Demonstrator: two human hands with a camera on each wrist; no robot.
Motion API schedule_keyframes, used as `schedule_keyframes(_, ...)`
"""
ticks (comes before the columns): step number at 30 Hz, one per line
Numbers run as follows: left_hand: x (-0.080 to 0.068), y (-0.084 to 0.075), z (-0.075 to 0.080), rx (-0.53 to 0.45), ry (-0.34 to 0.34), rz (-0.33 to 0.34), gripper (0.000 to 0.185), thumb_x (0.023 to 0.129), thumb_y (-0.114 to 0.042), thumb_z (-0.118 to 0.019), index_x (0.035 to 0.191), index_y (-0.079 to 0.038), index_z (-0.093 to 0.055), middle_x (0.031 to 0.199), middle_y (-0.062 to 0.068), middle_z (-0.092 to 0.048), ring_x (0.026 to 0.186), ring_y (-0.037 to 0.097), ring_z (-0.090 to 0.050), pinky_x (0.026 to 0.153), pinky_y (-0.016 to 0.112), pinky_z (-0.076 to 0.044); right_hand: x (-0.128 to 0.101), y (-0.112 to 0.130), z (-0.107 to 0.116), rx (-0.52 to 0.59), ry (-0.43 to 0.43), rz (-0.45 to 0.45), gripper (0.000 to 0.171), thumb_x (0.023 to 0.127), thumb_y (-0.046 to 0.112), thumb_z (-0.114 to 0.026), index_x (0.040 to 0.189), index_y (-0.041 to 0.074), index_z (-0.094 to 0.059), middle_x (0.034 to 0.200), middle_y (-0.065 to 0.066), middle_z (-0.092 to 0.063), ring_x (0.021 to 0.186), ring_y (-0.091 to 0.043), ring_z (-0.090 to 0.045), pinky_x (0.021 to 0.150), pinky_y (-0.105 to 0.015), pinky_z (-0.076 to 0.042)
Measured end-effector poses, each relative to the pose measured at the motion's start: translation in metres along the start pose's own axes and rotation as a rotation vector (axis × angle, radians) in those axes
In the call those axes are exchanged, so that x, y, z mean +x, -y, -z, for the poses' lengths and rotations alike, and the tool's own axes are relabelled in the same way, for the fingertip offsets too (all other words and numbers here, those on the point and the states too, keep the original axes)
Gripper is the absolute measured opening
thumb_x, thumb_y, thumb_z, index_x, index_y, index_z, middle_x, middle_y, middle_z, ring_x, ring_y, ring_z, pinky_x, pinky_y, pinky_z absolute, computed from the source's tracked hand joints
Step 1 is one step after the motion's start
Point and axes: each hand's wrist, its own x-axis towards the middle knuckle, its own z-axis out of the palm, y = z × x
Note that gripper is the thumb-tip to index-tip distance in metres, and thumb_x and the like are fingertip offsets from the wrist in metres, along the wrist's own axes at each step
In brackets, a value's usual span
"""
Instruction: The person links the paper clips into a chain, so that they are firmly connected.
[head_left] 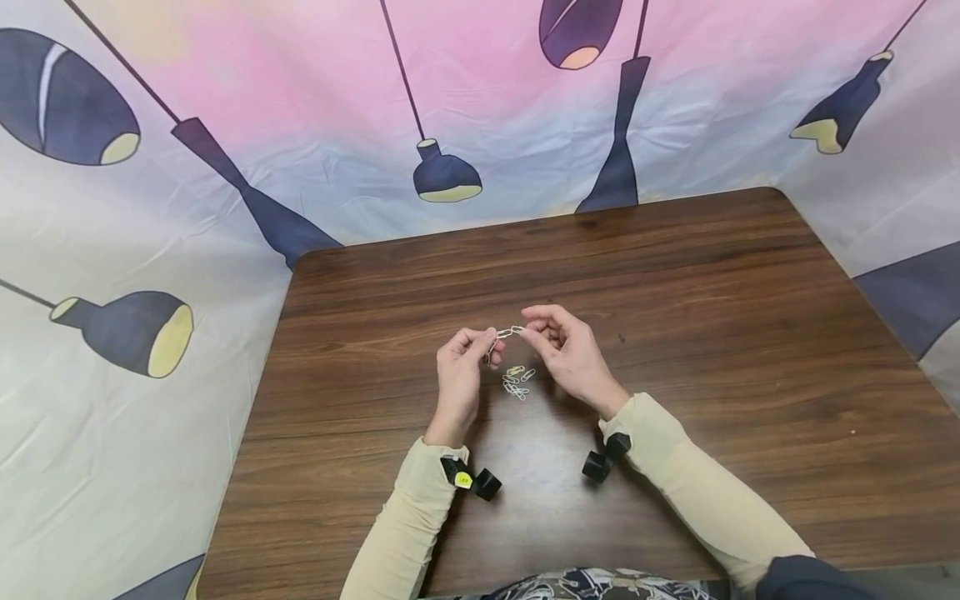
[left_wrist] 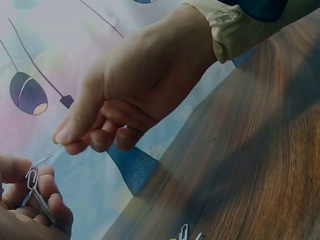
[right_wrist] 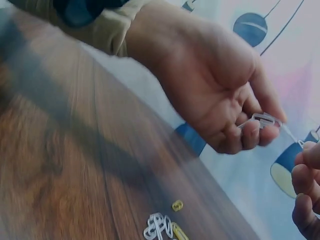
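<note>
Several paper clips (head_left: pixel 504 334), apparently linked, in the pinch of left hand (head_left: pixel 460 375) and right hand (head_left: pixel 576 360), yellow wrist label (head_left: pixel 462 480) illegible.

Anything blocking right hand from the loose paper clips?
Nothing visible. In the head view, the loose paper clips lie on the table below and left of the right hand; the left hand is on their other side. The held clips run beyond them, between the hands.

Booth: lamp-print drapes (head_left: pixel 322 158) around table (head_left: pixel 720 358)
</note>
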Motion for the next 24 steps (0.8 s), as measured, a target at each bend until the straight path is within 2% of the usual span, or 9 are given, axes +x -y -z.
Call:
schedule_keyframes(5, -0.002, -0.002, -0.006, -0.041, -0.003, -0.022, 0.019, 0.091, 0.001, -0.061, 0.075, -0.008, -0.057, 0.067, 0.005, -0.064, 0.054, 0.01, -0.048, 0.049, 0.019, -0.036, -0.003, 0.017, -0.002, 0.023, -0.011, 0.017, 0.026, 0.089, -0.003, -0.066, 0.114, -0.002, -0.062, 0.086, -0.018, -0.064, 0.064, -0.014, -0.052, 0.055, -0.018, -0.04)
schedule_keyframes(10, -0.005, -0.004, -0.014, -0.116, -0.002, 0.009, 0.019, 0.092, 0.004, -0.057, 0.077, -0.009, -0.056, 0.068, 0.006, -0.063, 0.056, 0.009, -0.049, 0.051, 0.018, -0.036, -0.008, 0.038, -0.006, -0.008, 0.006, 0.06, 0.024, 0.088, -0.008, -0.065, 0.111, -0.005, -0.061, 0.084, -0.017, -0.063, 0.063, -0.014, -0.051, 0.054, -0.021, -0.041)
schedule_keyframes(14, -0.005, -0.003, -0.019, -0.162, 0.014, 0.048, 0.018, 0.092, 0.005, -0.054, 0.079, -0.008, -0.055, 0.071, 0.007, -0.062, 0.058, 0.01, -0.051, 0.053, 0.018, -0.039, -0.01, 0.042, -0.007, -0.02, 0.0, 0.077, 0.025, 0.087, -0.009, -0.065, 0.11, -0.005, -0.061, 0.083, -0.015, -0.062, 0.063, -0.014, -0.051, 0.054, -0.02, -0.041)
schedule_keyframes(19, -0.005, -0.001, -0.021, -0.187, 0.028, 0.059, 0.018, 0.093, 0.006, -0.053, 0.079, -0.006, -0.056, 0.072, 0.008, -0.06, 0.06, 0.012, -0.052, 0.055, 0.02, -0.041, -0.009, 0.043, -0.005, -0.058, -0.008, 0.092, 0.024, 0.086, -0.009, -0.066, 0.109, -0.005, -0.061, 0.083, -0.015, -0.062, 0.064, -0.018, -0.052, 0.056, -0.021, -0.043)
schedule_keyframes(24, -0.005, 0.0, -0.021, -0.173, 0.045, 0.061, 0.018, 0.093, 0.006, -0.053, 0.08, -0.007, -0.056, 0.072, 0.006, -0.061, 0.06, 0.011, -0.053, 0.056, 0.02, -0.042, -0.007, 0.028, -0.004, -0.09, -0.017, 0.11, 0.026, 0.086, -0.008, -0.067, 0.11, -0.002, -0.062, 0.081, -0.013, -0.062, 0.062, -0.017, -0.051, 0.053, -0.022, -0.041)
